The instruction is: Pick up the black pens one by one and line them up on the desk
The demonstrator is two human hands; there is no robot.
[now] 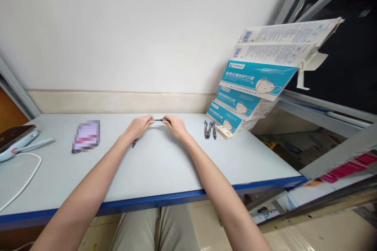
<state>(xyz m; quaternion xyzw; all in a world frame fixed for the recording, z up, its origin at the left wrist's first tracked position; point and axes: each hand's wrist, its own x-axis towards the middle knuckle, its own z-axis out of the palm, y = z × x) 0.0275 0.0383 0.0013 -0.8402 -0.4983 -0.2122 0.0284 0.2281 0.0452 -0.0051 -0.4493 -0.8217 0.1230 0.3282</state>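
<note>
Lying on the pale-grey table [159,164], a short black plastic piece [134,144] could roll if the left hand [138,127] brushes it. Nearer the back edge, this and the right hand [176,126] pinch a slim dark pen-like rod [158,120] in their fingertips; uneven tugging could make it slip.

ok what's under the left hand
A dark pen-like piece pokes out beneath the left hand, against the pale tabletop. The hand covers its other end, so its length, and whether it's held or lying, can't be told.
</note>
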